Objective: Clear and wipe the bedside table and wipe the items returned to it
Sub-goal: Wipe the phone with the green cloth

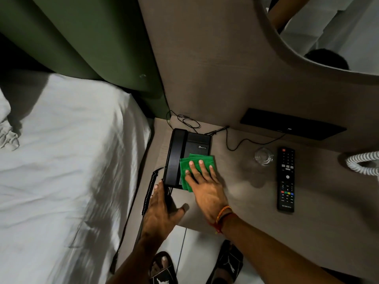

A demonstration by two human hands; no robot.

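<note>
On the bedside table [235, 201], seen from the head camera, a black telephone [187, 156] is set near the left edge, its handset resting in the cradle. A folded green cloth [194, 169] is pressed flat onto the phone's keypad by the right hand [205, 185], whose fingers are spread and extended; the keys are hidden beneath cloth and hand. The phone's near left corner is steadied by the left hand [162, 212], fingers against the base and thumb spread apart on the tabletop; whether anything is clasped cannot be told. A coiled black cord [148, 193] is partly covered by that hand. Well to the right, a clear glass [264, 156] is hard to make out against the surface, and just beside it a remote control [285, 179] is laid lengthwise. A white coiled cord [363, 162] is cut off by the right edge. White bedding [61, 160] is seen at the left.
</note>
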